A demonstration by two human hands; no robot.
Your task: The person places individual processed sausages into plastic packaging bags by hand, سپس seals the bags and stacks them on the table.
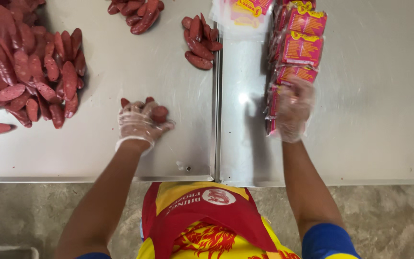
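My left hand (139,123), in a thin clear plastic glove, is closed around a few dark red sausages (158,113) on the steel table (111,158). My right hand (293,109), also gloved, rests on the near end of a row of pink and yellow packets (301,48) that runs away from me on the right table (374,120). Whether its fingers grip a packet or just press on it I cannot tell.
A big heap of loose red sausages (20,72) covers the left of the table. Two smaller piles lie at the far middle (137,14) and by the table seam (200,41). Empty clear bags (240,17) lie beyond the seam. Concrete floor shows below the table edge.
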